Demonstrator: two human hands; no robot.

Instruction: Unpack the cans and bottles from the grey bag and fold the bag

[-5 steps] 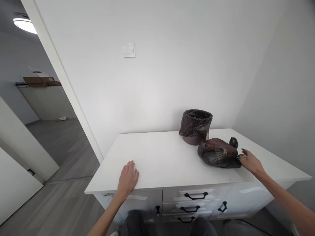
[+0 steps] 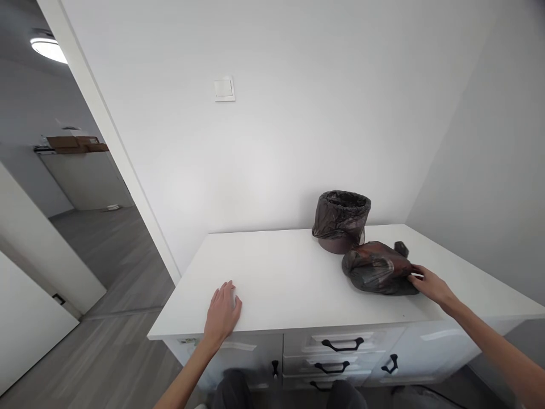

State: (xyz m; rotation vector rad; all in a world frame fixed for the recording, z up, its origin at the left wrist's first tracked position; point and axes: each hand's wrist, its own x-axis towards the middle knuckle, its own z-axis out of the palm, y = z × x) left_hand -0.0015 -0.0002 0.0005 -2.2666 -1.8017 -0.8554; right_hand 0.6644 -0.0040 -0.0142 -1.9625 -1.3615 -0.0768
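Observation:
A filled black plastic bag (image 2: 377,270) lies on its side on the white cabinet top, with reddish contents showing faintly through. At its right end, my right hand (image 2: 430,286) has thumb and fingers closed on the plastic. A small dark bunch of plastic (image 2: 401,248) sticks up behind the bag. My left hand (image 2: 222,311) rests palm down near the cabinet's front edge, fingers stretched out and holding nothing. Behind the filled bag, against the wall, stands a small bin lined with a black bag (image 2: 342,218), its mouth facing up.
The white cabinet top (image 2: 272,278) meets a wall at the back. Below are drawers with black handles (image 2: 343,345). A light switch (image 2: 224,89) is on the wall. At left, a doorway opens onto grey floor, with cardboard boxes (image 2: 70,143) farther off.
My right hand has shifted slightly left, its fingers now closer against the bag's end. The dark bunch behind the bag has changed shape. My left hand stays in place.

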